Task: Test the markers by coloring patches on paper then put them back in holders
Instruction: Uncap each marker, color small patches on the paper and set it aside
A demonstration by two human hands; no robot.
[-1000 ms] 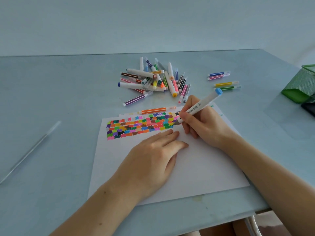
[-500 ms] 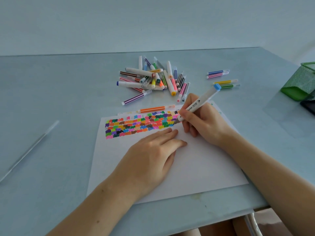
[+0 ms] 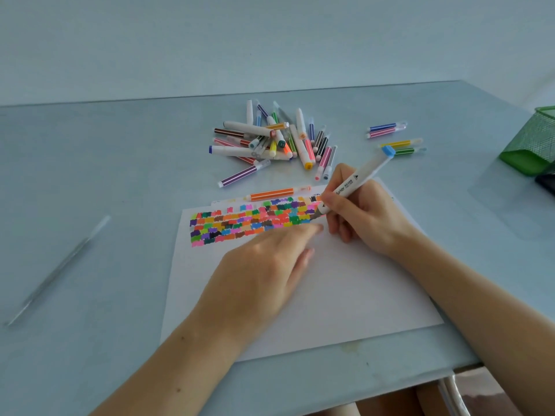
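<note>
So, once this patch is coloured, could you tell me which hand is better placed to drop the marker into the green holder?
The right hand, I'd say: it already grips the white marker, and the green mesh holder stands at the table's right edge. The left hand lies flat on the paper.

From my remote seat: open surface (image 3: pixel 105 151) stretches left, crossed only by a clear pen (image 3: pixel 57 271); a marker pile (image 3: pixel 270 139) and four loose markers (image 3: pixel 396 138) crowd the far route; the green mesh holder (image 3: pixel 531 139) blocks the right edge
</note>
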